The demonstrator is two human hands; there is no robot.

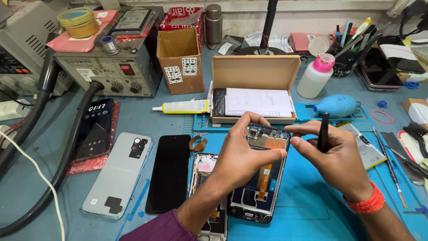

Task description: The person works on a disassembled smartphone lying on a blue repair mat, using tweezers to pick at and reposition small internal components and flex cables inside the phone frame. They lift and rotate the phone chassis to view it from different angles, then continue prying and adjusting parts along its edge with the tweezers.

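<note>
Two hands work an opened black smartphone with exposed circuit board.
Left hand pinches its top edge; right hand, just beside, grips a thin black spudger. Steady support and light prying seem wise.

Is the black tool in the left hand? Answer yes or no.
No, the right hand holds the black tool upright, while the left hand grips the opened phone.
</note>
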